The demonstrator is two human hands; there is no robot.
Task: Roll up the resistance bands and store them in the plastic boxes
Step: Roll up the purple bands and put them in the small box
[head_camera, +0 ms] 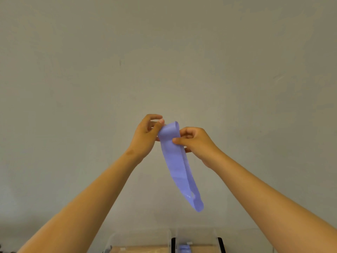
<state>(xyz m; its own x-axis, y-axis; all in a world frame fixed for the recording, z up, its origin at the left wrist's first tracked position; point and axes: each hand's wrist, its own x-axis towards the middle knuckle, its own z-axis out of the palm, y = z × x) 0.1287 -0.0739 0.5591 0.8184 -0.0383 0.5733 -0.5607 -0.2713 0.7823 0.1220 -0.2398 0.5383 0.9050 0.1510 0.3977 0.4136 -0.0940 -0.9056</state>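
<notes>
A lilac resistance band (176, 167) hangs in the air in front of a plain wall, its top end folded over and its loose end dangling down to the right. My left hand (146, 137) pinches the band's top left edge between thumb and fingers. My right hand (194, 141) pinches its right edge a little lower. Two clear plastic boxes stand at the bottom edge of the view: the left box (140, 240) and the right box (197, 238), which holds a rolled lilac band (185, 250).
The boxes stand on a light wooden surface (142, 250) at the bottom middle. A dark edge (221, 244) frames the right box. A bare grey-beige wall (164, 61) fills the rest of the view.
</notes>
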